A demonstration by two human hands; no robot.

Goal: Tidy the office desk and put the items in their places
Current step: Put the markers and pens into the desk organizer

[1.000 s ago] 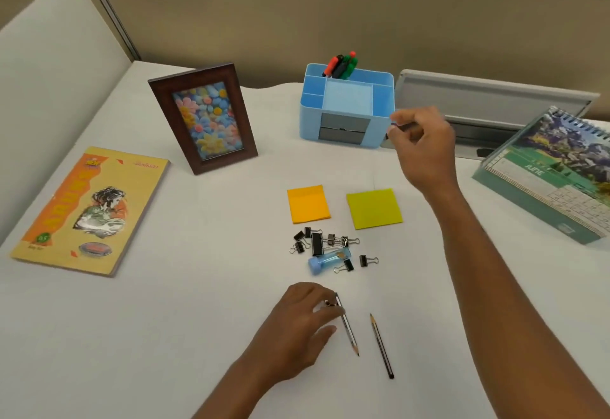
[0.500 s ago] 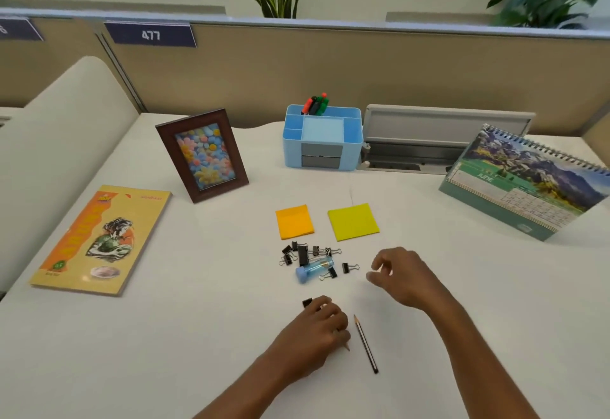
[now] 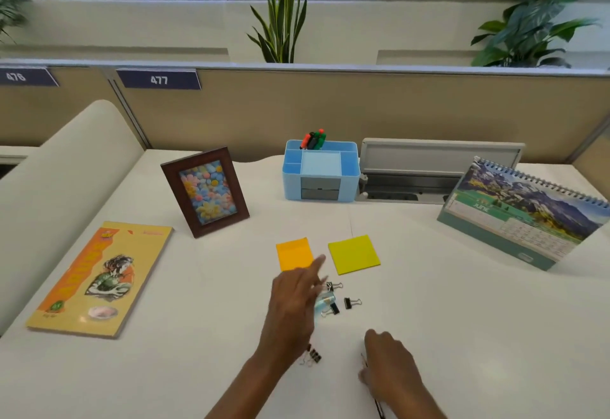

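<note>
My left hand (image 3: 293, 306) reaches forward over the scattered black binder clips (image 3: 351, 303), its index finger stretched out to the edge of the orange sticky pad (image 3: 292, 253). It hides part of a small blue tube (image 3: 324, 304); what its other fingers hold is hidden. One more binder clip (image 3: 313, 357) lies under that wrist. My right hand (image 3: 391, 372) sits nearer me with fingers curled down round a pencil (image 3: 379, 410), whose ends stick out from under it. A yellow sticky pad (image 3: 353, 253) lies beside the orange one. The blue desk organiser (image 3: 290, 184) stands at the back with markers (image 3: 313, 139) in it.
A wooden photo frame (image 3: 204, 190) stands at the left, with a yellow-orange book (image 3: 99, 280) flat in front of it. A desk calendar (image 3: 521, 217) stands at the right, and a grey cable tray (image 3: 429, 171) sits next to the organiser. A tan partition (image 3: 330, 111) closes the back.
My left hand has left the near pencil spot and reached forward over the clips. My right hand has drawn back and come down on the pencil. The camera has tilted up.
</note>
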